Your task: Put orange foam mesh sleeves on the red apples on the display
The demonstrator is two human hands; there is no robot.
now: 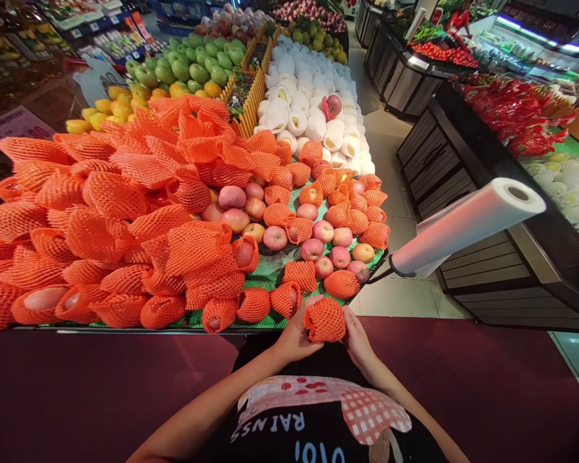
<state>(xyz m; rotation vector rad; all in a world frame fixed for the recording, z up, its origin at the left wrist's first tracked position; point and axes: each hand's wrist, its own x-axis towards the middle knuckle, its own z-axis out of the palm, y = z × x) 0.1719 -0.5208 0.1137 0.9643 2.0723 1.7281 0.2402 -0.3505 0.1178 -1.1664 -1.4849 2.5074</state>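
Note:
Close to my body, at the front edge of the fruit stand, I hold an apple in an orange foam net [325, 319] between both hands. My left hand [296, 334] is closed around its left side, and my right hand [358, 336] presses on its right side with the fingers. The net covers nearly all of the fruit. Just beyond it lie more netted apples [300, 275] on a green mat [265, 278]. Bare pink apples [312, 249] sit among them. To the left rises a large heap of orange foam nets [106, 212], some with fruit showing inside.
A roll of plastic bags [468, 226] stands on a holder at the stand's right corner. Farther back are white-wrapped fruits [313, 96], green apples [188, 63] and yellow fruit [116, 106]. Across the aisle on the right runs a dark wooden counter [477, 193] with red bags [516, 112].

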